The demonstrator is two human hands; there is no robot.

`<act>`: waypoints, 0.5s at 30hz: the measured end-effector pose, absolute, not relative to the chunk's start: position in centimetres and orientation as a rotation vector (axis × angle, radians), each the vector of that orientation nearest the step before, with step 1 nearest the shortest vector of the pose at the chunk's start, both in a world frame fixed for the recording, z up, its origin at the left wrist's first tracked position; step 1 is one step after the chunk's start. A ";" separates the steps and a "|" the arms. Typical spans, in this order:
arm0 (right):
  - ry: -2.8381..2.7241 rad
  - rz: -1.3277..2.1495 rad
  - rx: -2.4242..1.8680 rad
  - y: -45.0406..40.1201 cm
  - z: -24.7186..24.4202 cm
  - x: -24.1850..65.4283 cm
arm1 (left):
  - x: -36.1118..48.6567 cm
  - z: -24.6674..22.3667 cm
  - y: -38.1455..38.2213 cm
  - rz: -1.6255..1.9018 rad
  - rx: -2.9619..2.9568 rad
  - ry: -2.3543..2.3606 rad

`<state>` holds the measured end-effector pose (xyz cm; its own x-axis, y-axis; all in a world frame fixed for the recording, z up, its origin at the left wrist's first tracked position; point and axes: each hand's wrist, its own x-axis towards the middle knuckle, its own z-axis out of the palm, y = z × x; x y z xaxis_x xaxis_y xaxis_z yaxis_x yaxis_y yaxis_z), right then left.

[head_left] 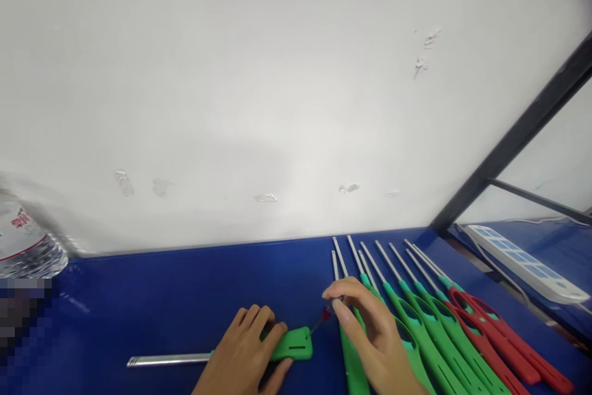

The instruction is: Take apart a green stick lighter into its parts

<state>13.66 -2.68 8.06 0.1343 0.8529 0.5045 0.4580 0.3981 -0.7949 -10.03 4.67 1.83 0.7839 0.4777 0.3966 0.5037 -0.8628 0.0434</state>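
My left hand is wrapped over a green-handled lighter that lies flat on the blue table, its metal tube pointing left. Between the thumb and fingers of my right hand is a small screwdriver with a red and clear handle. The thin shaft slants down to the left, and its tip meets the end of the green handle. Part of the lighter is hidden under my left hand.
Several green lighters and red lighters lie in a row at the right, tubes toward the wall. A water bottle stands at the far left. A white power strip lies beyond the dark metal frame.
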 end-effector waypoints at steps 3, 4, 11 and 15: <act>-1.497 0.424 -1.235 -2.7 8.1 13.6 | -10.0 1.9 4.7 -0.621 -2.907 -0.804; -1.497 0.421 -1.239 -2.8 8.2 13.6 | -10.0 1.9 4.7 -0.623 -2.907 -0.803; -1.492 0.398 -1.237 -2.6 8.3 13.4 | -9.9 2.2 4.7 -0.622 -2.916 -0.788; -1.492 0.393 -1.226 -2.5 8.0 13.5 | -9.9 2.1 4.7 -0.623 -2.921 -0.797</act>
<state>13.53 -2.50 8.05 0.1485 0.8381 0.5249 0.4706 0.4069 -0.7829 -9.90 4.69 2.12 0.7860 0.4767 0.3937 0.4971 -0.8659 0.0559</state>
